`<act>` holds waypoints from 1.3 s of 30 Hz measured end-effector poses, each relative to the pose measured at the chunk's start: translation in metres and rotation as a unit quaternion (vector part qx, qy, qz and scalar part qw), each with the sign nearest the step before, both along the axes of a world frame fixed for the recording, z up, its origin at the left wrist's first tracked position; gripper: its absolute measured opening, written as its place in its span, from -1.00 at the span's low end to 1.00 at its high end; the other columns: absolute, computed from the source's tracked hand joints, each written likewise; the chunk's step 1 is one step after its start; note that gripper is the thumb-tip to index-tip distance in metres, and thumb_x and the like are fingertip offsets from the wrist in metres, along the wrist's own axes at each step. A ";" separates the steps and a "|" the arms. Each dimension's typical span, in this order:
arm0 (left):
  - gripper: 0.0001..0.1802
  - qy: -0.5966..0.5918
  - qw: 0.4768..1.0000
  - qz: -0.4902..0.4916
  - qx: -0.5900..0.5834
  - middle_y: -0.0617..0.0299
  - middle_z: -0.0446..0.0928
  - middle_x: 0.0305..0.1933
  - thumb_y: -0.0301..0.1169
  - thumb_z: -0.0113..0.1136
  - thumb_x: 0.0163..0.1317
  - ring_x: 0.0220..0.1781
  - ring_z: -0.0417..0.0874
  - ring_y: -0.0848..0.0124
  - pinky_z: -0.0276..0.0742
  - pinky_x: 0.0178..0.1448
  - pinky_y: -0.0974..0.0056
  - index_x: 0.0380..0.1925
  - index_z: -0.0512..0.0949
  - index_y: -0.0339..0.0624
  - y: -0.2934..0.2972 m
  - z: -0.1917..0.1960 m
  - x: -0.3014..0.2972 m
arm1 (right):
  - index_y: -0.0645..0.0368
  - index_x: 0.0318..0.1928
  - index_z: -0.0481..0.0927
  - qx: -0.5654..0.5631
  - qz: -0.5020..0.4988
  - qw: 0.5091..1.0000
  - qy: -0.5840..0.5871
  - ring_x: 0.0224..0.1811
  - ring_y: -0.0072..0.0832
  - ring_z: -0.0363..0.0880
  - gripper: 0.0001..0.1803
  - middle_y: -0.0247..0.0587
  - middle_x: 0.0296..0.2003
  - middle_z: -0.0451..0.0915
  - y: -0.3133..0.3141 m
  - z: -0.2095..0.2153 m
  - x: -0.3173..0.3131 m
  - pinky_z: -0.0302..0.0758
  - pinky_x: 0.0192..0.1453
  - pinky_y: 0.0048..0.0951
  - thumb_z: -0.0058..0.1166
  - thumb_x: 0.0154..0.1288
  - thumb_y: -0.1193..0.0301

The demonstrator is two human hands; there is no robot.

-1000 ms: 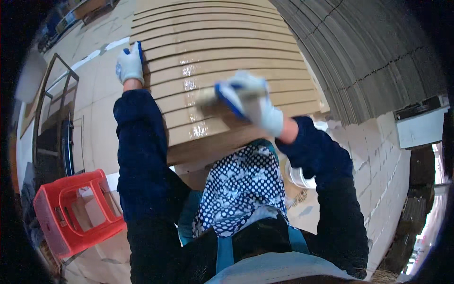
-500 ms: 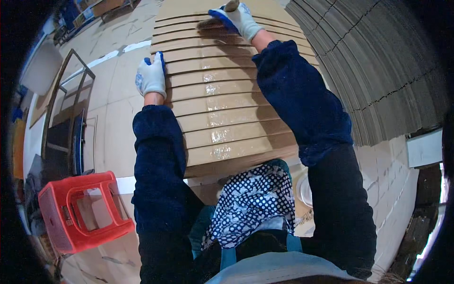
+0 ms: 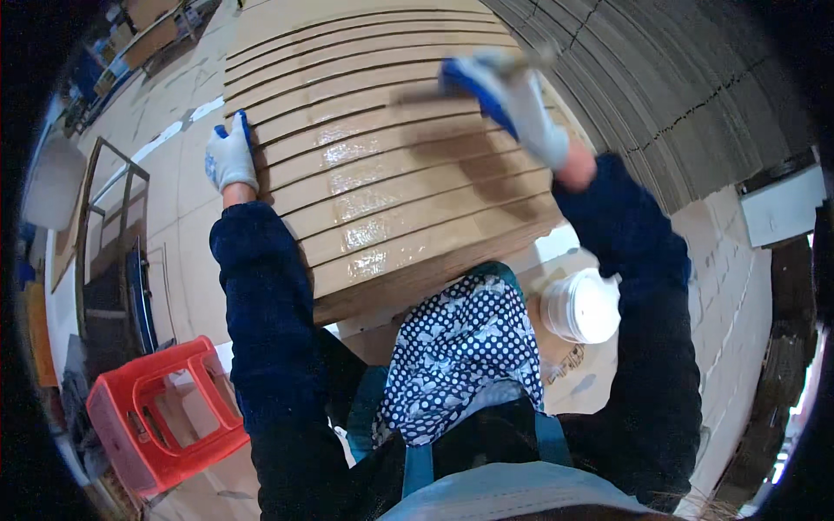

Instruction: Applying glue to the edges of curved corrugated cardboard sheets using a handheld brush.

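In front of me lies a stack of overlapping brown cardboard sheets [image 3: 400, 195], fanned so that each shows a narrow strip. A shiny wet band crosses the strips. My left hand [image 3: 231, 161], in a white glove with blue palm, grips the left edge of the sheets, thumb pointing forward. My right hand [image 3: 521, 108], gloved alike and smeared by motion, is closed round a brush [image 3: 426, 94]. The brush is held above the right half of the strips, its head pointing left and casting a shadow; blur hides whether it touches the cardboard.
A white bucket [image 3: 591, 306] stands by my right forearm. On the floor at the left is a red plastic stool [image 3: 165, 417], with a metal frame [image 3: 87, 226] farther off. A tall stack of grey-brown sheets [image 3: 678, 95] rises on the right.
My right hand has come nearer and to the right with the brush. My view has shifted, so the sheets and left hand appear farther left; more of the white bucket shows.
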State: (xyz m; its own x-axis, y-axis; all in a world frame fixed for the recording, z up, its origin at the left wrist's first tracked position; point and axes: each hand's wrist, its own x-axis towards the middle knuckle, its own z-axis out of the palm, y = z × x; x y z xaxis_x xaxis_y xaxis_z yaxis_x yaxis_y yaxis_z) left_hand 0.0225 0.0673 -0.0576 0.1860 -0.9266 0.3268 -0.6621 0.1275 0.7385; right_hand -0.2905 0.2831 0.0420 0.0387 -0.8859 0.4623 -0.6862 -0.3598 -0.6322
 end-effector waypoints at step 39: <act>-0.53 0.294 0.923 -0.199 0.152 0.12 0.27 0.23 -0.27 -0.20 0.36 0.25 0.27 0.40 0.14 0.31 0.32 0.16 0.25 -0.36 0.183 -0.084 0.096 | 0.22 -0.23 0.51 0.029 -0.586 0.475 -0.656 -0.53 -0.52 0.42 -0.76 -0.28 -0.40 0.51 0.398 -0.447 -0.041 0.39 -0.53 -0.48 0.13 0.15 0.35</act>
